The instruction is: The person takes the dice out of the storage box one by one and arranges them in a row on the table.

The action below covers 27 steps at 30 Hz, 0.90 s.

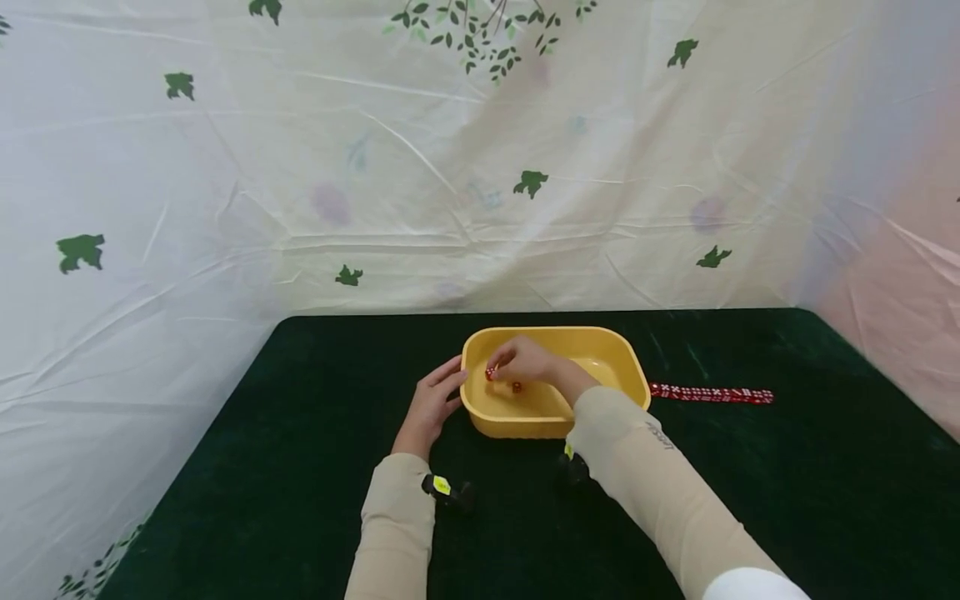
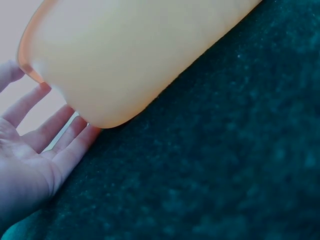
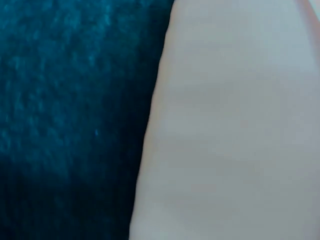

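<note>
A yellow plastic basin stands on the dark green cloth. My right hand reaches into its left part and pinches a red die with white dots between thumb and fingertips. Just below that hand, a second red die lies on the basin floor. On the outside, my left hand touches the basin's left end with extended fingers. The left wrist view shows the left hand's fingers against the basin wall. Only the basin's side and cloth appear in the right wrist view; the right hand is hidden there.
Right of the basin, a line of several red dice lies on the green cloth, its left end close to the basin wall. A pale curtain with leaf prints hangs behind the table's far edge and along both sides.
</note>
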Each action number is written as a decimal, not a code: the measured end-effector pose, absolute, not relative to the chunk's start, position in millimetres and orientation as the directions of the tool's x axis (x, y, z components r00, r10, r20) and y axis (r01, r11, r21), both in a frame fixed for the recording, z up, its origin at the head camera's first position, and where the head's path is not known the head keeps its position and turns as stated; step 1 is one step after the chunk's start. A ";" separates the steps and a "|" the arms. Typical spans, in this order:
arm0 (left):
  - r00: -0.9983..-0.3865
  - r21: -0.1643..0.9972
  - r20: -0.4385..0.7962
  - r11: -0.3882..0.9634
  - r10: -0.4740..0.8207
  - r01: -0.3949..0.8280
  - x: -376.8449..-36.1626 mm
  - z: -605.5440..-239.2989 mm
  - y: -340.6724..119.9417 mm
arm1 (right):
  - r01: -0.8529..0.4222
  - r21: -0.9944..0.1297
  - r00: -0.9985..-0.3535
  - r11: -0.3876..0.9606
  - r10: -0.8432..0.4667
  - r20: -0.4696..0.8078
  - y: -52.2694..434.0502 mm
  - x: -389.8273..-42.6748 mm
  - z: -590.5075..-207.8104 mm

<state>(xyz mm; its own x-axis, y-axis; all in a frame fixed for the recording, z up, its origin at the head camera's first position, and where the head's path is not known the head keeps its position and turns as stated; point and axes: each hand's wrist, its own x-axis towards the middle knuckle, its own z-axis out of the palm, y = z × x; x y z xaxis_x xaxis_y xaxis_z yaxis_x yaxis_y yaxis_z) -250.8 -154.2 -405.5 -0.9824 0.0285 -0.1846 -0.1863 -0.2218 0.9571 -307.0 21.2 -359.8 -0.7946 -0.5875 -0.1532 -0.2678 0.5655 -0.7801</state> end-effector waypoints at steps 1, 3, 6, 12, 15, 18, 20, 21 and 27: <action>-0.982 0.957 -0.185 -0.225 0.027 -0.186 -250.8 -405.3 -154.4 | -0.268 -0.781 -0.797 0.564 -0.585 -0.149 22.9 -307.1 -358.7; -0.982 0.955 -0.186 -0.230 0.021 -0.186 -250.8 -405.1 -154.7 | -0.268 -0.785 -0.801 0.559 -0.582 -0.141 26.1 -306.9 -356.1; -0.982 0.954 -0.186 -0.234 0.019 -0.185 -250.6 -404.8 -155.0 | -0.268 -0.796 -0.808 0.543 -0.576 -0.120 31.7 -306.7 -352.2; -0.983 0.956 -0.180 -0.231 0.024 -0.180 -251.0 -405.7 -155.5 | -0.283 -0.789 -0.833 0.546 -0.548 -0.080 45.2 -308.7 -345.9; -0.984 0.956 -0.177 -0.232 0.036 -0.180 -251.7 -406.5 -155.7 | -0.268 -0.785 -0.846 0.558 -0.527 -0.086 52.3 -308.7 -341.9; -0.982 0.953 -0.182 -0.236 0.050 -0.189 -251.7 -404.9 -155.0 | -0.269 -0.775 -0.854 0.571 -0.514 -0.082 59.0 -309.3 -338.7; -0.982 0.955 -0.181 -0.227 0.056 -0.189 -247.9 -399.4 -154.2 | -0.287 -0.762 -0.859 0.580 -0.508 -0.063 62.6 -310.2 -337.2; -0.982 0.955 -0.182 -0.228 0.052 -0.189 -247.9 -399.5 -153.9 | -0.294 -0.755 -0.861 0.587 -0.505 -0.057 64.4 -310.5 -335.9; -0.982 0.955 -0.190 -0.228 0.014 -0.188 -252.3 -407.2 -153.9 | -0.264 -0.741 -0.883 0.617 -0.464 -0.072 77.7 -312.3 -327.9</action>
<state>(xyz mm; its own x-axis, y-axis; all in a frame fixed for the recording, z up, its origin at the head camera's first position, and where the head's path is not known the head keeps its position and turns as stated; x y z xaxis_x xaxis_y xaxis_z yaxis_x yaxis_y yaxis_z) -252.3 -153.9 -407.2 -0.9816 0.0138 -0.1903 -0.1884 -0.2279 0.9553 -312.3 77.7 -327.9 -0.8829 -0.4641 -0.0718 -0.2644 0.6175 -0.7408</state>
